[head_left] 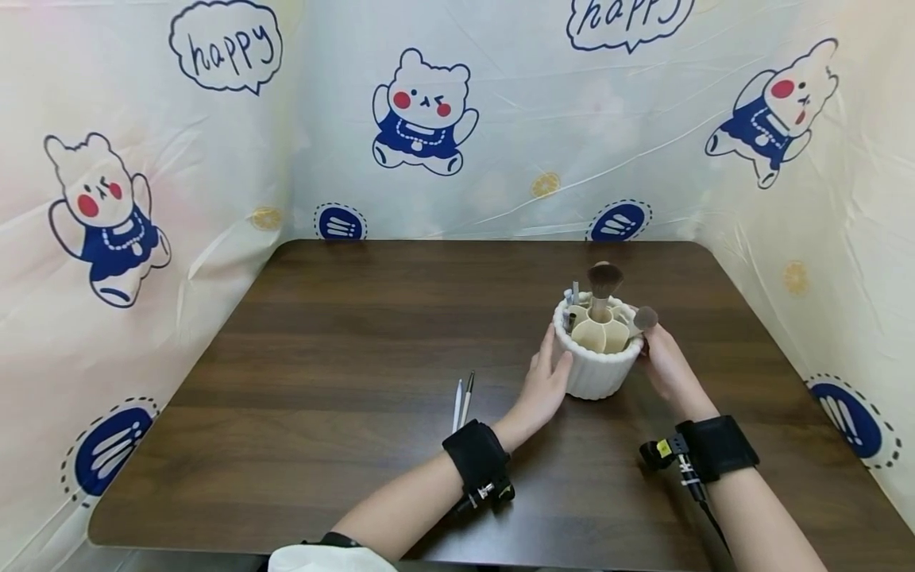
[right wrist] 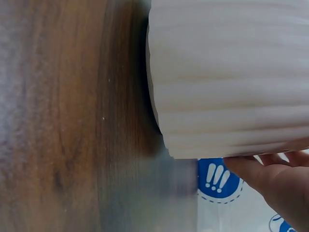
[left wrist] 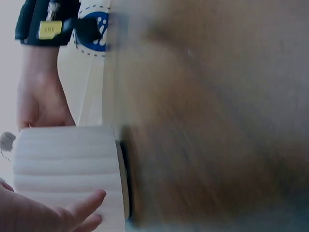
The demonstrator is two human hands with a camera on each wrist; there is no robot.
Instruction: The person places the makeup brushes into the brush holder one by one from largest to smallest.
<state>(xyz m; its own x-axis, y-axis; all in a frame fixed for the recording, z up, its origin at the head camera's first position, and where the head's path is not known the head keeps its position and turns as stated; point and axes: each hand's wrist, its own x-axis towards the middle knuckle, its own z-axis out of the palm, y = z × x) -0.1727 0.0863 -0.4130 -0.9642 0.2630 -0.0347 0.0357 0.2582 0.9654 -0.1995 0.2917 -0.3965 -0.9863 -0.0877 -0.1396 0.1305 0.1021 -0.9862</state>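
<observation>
A white ribbed makeup brush holder (head_left: 595,375) stands upright at the right of the table, with cream dividers (head_left: 600,338) inside. Its base is right at the tabletop. My left hand (head_left: 541,393) holds its left side, the thumb across the front wall and the fingers along the side. On the opposite side my right hand (head_left: 670,364) grips it, partly hidden behind the wall. A large dark-bristled brush (head_left: 605,280) rises from the middle. Another round-tipped brush (head_left: 646,318) leans out on the right, and slim sticks (head_left: 575,294) stand at the left rim.
Two slim pen-like sticks (head_left: 458,401), one white and one dark-tipped, lie beside the left wrist, partly hidden by its band. The brown table (head_left: 322,342) is enclosed by a printed curtain (head_left: 500,103) behind and at both sides.
</observation>
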